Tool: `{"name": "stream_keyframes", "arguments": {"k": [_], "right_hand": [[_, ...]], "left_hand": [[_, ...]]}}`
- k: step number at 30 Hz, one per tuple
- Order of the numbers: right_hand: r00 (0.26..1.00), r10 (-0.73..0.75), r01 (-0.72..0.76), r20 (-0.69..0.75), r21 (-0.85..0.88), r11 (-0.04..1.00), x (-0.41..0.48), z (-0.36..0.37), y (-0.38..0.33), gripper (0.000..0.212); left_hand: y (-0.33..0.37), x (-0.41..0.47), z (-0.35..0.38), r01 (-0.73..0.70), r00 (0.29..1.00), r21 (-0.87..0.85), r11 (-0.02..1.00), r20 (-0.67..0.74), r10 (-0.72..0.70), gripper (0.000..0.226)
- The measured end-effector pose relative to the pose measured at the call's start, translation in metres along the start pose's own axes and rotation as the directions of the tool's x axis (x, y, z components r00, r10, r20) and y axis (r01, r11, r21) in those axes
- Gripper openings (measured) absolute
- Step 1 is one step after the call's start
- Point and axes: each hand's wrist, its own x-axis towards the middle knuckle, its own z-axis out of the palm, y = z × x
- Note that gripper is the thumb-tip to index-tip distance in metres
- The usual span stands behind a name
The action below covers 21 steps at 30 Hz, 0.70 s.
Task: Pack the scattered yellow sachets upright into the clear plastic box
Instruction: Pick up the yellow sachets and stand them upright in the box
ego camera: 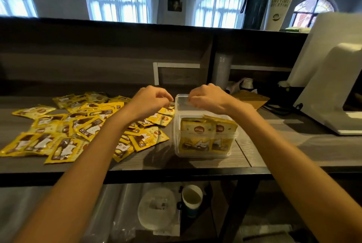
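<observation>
The clear plastic box [177, 125] stands on the dark wooden counter, right of centre. Two or three yellow sachets [207, 135] stand upright against its near wall. Several more yellow sachets [84, 125] lie scattered flat to its left. My right hand [205, 99] is over the box's far rim, with its fingers curled down onto that rim. Just left of the box's far left corner is my left hand [150, 99], fingertips pinched together above a flat sachet [166, 111]. I see nothing held in that hand.
A white machine [333, 90] stands at the right on the counter, with a brown cardboard piece [250, 99] behind the box. A raised wooden back shelf carries a dark bottle [256, 0] and a white tumbler [280, 6]. Below the counter are a paper cup [192, 197] and wrapped plastic lids [156, 209].
</observation>
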Motion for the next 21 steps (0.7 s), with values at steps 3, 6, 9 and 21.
{"name": "stream_keyframes", "arguments": {"k": [3,6,9,21], "right_hand": [[0.988,-0.066,0.067,-0.14,0.002,0.998,0.008,0.012,-0.036,0.031],[0.985,-0.143,0.141,-0.098,-0.028,0.99,0.021,0.039,-0.07,0.029],[0.989,-0.129,0.134,0.07,-0.066,0.989,0.03,0.077,-0.094,0.029],[0.926,0.219,-0.207,0.308,-0.07,0.976,0.044,0.13,-0.075,0.056]], "left_hand": [[-0.019,-0.003,-0.004,0.11,0.989,0.126,0.986,-0.116,-0.096,0.028],[-0.048,-0.011,-0.006,0.278,0.958,0.291,0.915,-0.151,-0.243,0.033],[-0.08,-0.025,-0.005,0.383,0.918,0.436,0.814,-0.078,-0.39,0.038],[-0.13,-0.019,0.013,0.542,0.831,0.25,0.802,-0.298,-0.469,0.036]]}}
